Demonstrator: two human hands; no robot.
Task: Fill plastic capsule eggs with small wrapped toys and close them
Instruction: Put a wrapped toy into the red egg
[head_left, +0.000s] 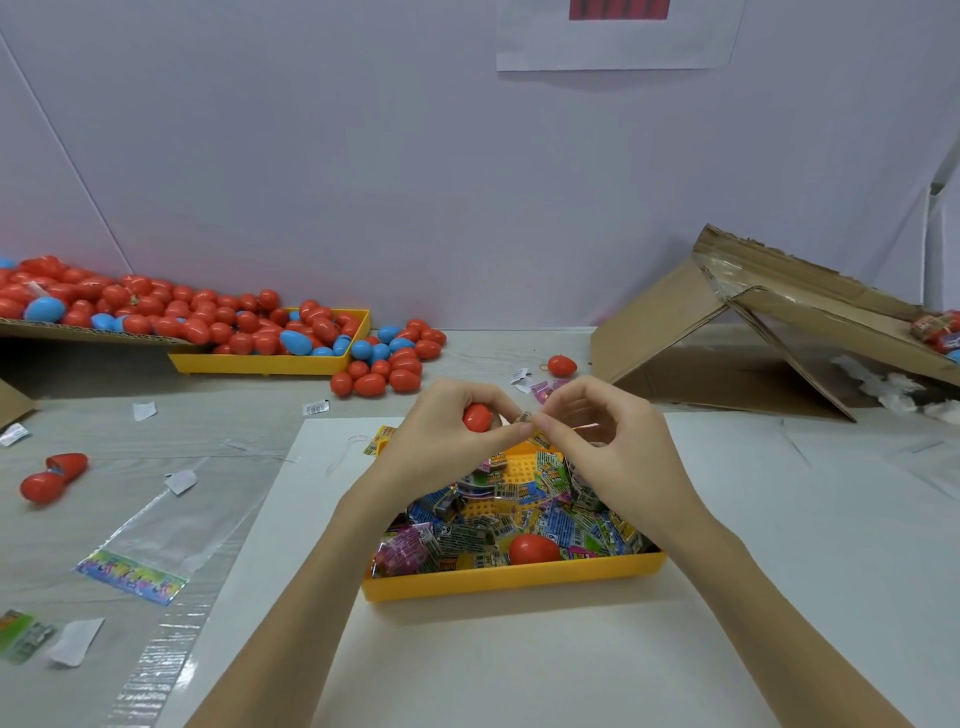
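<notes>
1. Two cardboard pieces are seen: a flap (737, 332) at far right, and a sheet (78, 330) at far left heaped with red and blue eggs (156, 306).
2. A yellow tray (514, 577) of wrapped toys (467, 535) is set on white paper.
3. A red egg (477, 417) is gripped by the left hand (441, 436) above the tray.
4. A small wrapped toy (524, 419) is pinched by the right hand (613, 441), touching the left fingertips.

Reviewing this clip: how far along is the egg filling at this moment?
Looks done: red and blue eggs heaped in the far yellow tray and spilling beside it, though whether they are filled cannot be told. In hand: the left hand grips a red egg while the right hand pinches a wrapped toy at it. Left: many wrapped toys in the near tray, and an open red egg lying at left.
</notes>
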